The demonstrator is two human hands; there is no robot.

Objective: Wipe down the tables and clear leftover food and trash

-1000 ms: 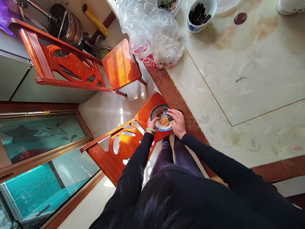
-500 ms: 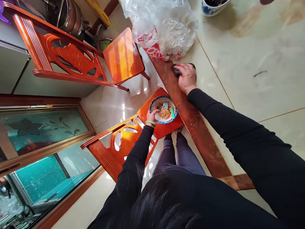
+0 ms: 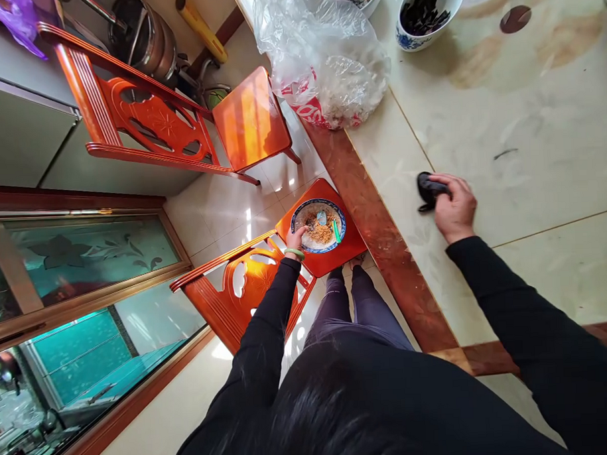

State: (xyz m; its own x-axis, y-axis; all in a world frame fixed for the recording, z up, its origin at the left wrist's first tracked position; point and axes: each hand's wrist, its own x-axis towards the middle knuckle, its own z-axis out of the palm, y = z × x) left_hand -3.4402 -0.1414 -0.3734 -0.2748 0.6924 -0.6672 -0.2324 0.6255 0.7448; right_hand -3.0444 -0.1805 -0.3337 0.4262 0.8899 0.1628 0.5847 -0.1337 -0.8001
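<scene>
My left hand (image 3: 296,240), with a green bangle at the wrist, grips the near-left rim of a blue-and-white bowl (image 3: 313,248), thumb over the edge. The bowl is over the chair's orange-red seat (image 3: 348,238), beside the table edge; whether it rests there I cannot tell. Brown crumbs (image 3: 319,231), a green strip (image 3: 336,230) and a pale blue scrap (image 3: 322,217) lie inside. My right hand (image 3: 456,205) is closed around a bunched black cloth (image 3: 427,188) pressed to the pale tabletop (image 3: 546,186).
A clear plastic bag (image 3: 327,61) with red print sits at the table's edge. Behind it stands a white bowl (image 3: 410,40) of dark pieces. A small dark strand (image 3: 506,153) lies on the tabletop. Another wooden chair (image 3: 252,116) stands left of the table.
My right hand has moved the black cloth from the wooden table edge further in, rightward and down in the view. My left hand still grips the bowl. The view has shifted slightly.
</scene>
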